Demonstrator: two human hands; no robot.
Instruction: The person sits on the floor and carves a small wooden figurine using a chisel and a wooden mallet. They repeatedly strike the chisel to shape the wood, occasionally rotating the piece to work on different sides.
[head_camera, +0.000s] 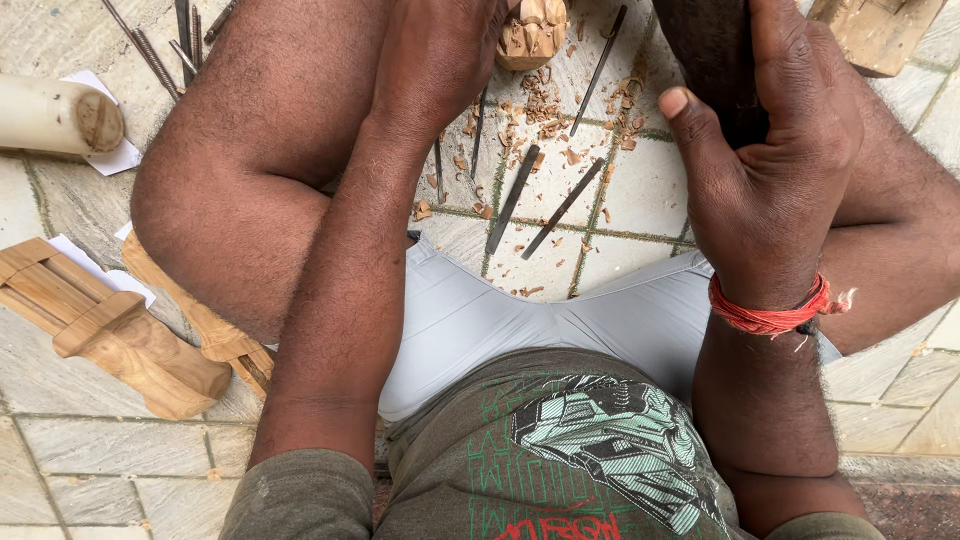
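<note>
I look down at my lap while sitting on a stone tile floor. My left hand (440, 50) reaches forward and rests against a small pale carved wooden piece (532, 32) at the top edge; its fingers are hidden, so the grip is unclear. My right hand (770, 150) is wrapped around a dark, thick wooden block or mallet (712, 60), thumb up along its side. A red thread band (770, 315) circles my right wrist.
Several thin dark metal chisels (512, 200) and wood chips (540, 105) lie on the tiles between my legs. Carved wooden pieces (120, 335) lie at left, a pale log (55, 115) on paper at upper left, more tools (185, 30) above, and a wooden block (880, 30) at upper right.
</note>
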